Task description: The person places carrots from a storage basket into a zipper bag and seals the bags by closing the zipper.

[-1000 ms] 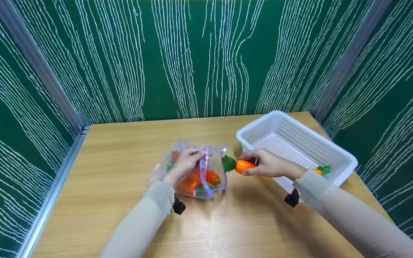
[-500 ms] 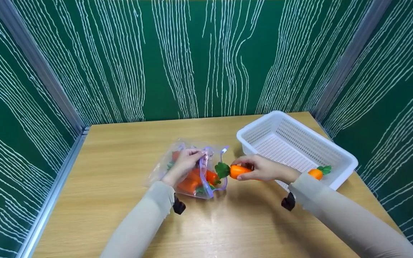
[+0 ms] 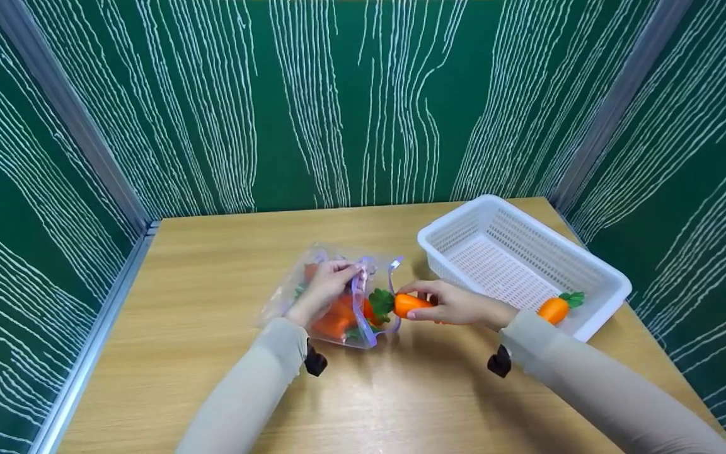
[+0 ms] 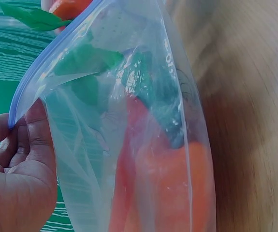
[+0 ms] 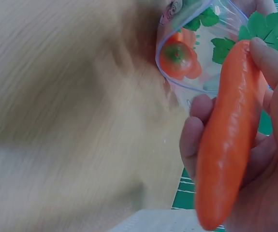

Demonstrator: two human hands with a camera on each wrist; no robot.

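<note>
Wooden counter under everything, bare wood left of the plastic bag. Bag lies on its side, clear with a purple edge, mouth gaping to the right.

Left hand over the bag, pale sleeve reaching in from the near side; thumb and fingers clamped on the bag's purple lip. Dark block at that wrist, just in front of the bag.

Inside the bag: orange and red vegetables jumbled with green leaves; a rounded red one just within the mouth, green stem end facing out.

Right of the bag: carrot, leafy top at the mouth. Cannot tell whether the leaves have passed the rim. Right hand on the carrot, fingers and thumb clamped round its body, leaf end toward the bag.

Farther right and a little beyond the bag: white slotted basket. A second carrot inside, at the end away from the bag, partly behind the right sleeve.
</note>
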